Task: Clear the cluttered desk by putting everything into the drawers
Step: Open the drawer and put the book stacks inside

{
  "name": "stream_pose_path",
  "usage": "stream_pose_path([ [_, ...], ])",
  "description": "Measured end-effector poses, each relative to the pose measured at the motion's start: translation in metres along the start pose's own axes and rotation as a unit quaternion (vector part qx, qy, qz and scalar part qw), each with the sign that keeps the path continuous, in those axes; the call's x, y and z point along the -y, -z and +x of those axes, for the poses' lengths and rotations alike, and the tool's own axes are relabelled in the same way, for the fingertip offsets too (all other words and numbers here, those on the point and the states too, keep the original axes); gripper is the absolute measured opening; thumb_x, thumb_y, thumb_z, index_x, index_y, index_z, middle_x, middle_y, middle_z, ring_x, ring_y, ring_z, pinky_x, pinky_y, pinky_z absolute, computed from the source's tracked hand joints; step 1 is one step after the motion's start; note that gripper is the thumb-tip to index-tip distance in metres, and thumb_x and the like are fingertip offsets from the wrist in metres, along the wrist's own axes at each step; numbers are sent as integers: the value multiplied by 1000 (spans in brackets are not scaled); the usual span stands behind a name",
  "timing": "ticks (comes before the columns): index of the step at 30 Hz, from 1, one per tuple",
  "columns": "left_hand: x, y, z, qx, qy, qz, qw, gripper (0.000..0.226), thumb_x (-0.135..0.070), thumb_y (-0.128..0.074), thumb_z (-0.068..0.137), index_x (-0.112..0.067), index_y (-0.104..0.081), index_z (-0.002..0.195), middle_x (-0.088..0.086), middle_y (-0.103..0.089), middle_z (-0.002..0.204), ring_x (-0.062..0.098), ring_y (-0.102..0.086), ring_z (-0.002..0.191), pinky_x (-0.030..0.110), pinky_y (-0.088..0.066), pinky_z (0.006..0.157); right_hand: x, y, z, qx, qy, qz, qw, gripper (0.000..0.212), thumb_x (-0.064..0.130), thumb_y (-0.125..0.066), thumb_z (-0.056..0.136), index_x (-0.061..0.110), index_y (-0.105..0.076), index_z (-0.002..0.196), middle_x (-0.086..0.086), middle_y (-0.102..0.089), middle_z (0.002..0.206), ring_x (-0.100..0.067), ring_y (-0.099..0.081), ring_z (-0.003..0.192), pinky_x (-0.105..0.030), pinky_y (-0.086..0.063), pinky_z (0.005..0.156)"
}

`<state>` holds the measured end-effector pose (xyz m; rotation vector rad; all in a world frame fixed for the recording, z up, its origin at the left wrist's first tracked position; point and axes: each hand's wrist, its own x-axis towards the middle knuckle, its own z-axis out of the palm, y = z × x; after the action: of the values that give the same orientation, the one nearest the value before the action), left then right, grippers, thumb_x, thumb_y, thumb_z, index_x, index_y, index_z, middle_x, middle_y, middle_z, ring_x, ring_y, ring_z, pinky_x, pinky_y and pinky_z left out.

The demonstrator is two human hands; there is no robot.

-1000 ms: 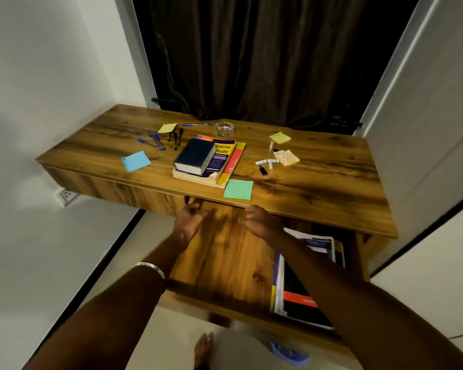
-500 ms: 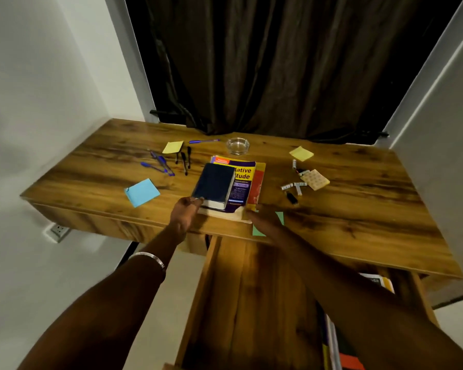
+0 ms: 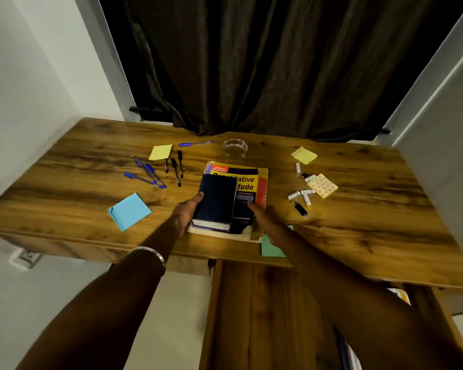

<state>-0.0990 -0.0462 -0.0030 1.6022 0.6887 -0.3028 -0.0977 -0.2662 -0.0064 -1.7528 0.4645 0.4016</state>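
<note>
Hands now up on the desk (image 3: 385, 209), risen within 1 second from the open drawer (image 3: 257, 316) below to the stack of books (image 3: 241, 204) at the front centre. Left hand (image 3: 186, 216) set against the left edge of the dark blue book (image 3: 217, 202) on top, thumb along its cover, fingers hidden under or behind the pile. Right hand (image 3: 267, 221) at the stack's right front corner, index finger laid on the yellow textbook (image 3: 251, 180); whether curled round the pile or merely pressing, impossible to tell. Hands apart, 1 on each side of the stack. Likely reading: drawer pulled out and ready, books next to go in, lift not yet begun. Still scattered on the desk: blue pens (image 3: 146, 173), black pens (image 3: 175, 166), 2 yellow sticky pads (image 3: 161, 152), blue pad (image 3: 129, 210), green note (image 3: 271, 248) partly under the right forearm, glass ashtray (image 3: 235, 148), small white tubes (image 3: 304, 194) and a blister pack (image 3: 322, 185). Drawer contents mostly cut off at the lower right by the arm; labels on the tubes too small to read; left side of the frame blurred.
</note>
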Motion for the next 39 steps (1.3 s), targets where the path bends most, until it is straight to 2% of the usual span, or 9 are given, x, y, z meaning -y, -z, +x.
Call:
stream_pose_path([
  [3,-8,-2,-3,40,24,-18,999,61,-52,-62,83,-9,-54,125,2,-58,118,22,-57,99,28,-47,79,3,4,5,-1,-17,31,999,40,38,-58,92,11,-55,121,-1,-62,96,-13,-53,72,-26,-39,59],
  [8,-7,3,1,89,8,-13,996,93,-66,-77,54,-17,-55,129,7,-56,135,29,-50,124,42,-35,110,3,3,9,23,-47,70,996,46,42,-66,85,15,-57,122,-10,-63,124,-27,-56,105,-37,-39,85],
  [14,-4,7,0,142,11,-43,989,76,-52,-82,60,-16,-61,124,7,-68,118,27,-63,112,45,-42,106,11,-1,5,46,-55,88,994,44,35,-70,84,15,-58,122,-1,-62,118,-22,-52,114,-34,-36,90],
  [17,7,9,21,149,13,-54,987,80,-57,-84,55,-20,-62,123,3,-68,120,24,-60,116,44,-40,108,2,-8,15,34,-39,72,996,68,51,-82,62,21,-62,120,-5,-66,121,-27,-57,115,-45,-43,101],
  [19,2,9,15,150,17,-51,987,81,-59,-84,54,-21,-62,122,2,-67,122,23,-59,118,44,-38,109,-13,-8,34,9,-32,48,998,83,60,-84,46,24,-63,118,-4,-68,116,-27,-61,107,-44,-48,94],
  [24,-3,10,-13,152,18,-99,983,50,-38,-73,79,-12,-63,120,10,-72,109,26,-68,102,41,-50,97,-1,-8,12,13,2,61,998,34,22,-75,77,18,-67,111,-5,-72,106,-21,-66,96,-31,-48,73],
  [29,-2,8,-14,159,18,-130,979,40,-34,-70,82,-12,-65,116,10,-73,104,23,-71,95,33,-57,79,-4,-8,9,4,-8,113,994,56,21,-79,70,16,-56,121,-6,-70,109,-23,-65,97,-30,-45,65],
  [34,13,12,-1,134,9,-116,984,75,-61,-83,52,-24,-68,116,-1,-70,116,22,-59,116,50,-27,112,-2,-6,4,-5,11,112,994,50,13,-76,75,7,-54,119,-8,-69,108,-15,-64,82,-24,-43,54],
  [39,7,4,-28,126,-4,-125,984,52,-41,-71,79,-12,-63,122,5,-67,120,18,-62,106,29,-35,94,-7,-4,-1,-27,12,133,991,53,10,-78,73,4,-51,118,-10,-66,109,-19,-64,84,-26,-42,57],
])
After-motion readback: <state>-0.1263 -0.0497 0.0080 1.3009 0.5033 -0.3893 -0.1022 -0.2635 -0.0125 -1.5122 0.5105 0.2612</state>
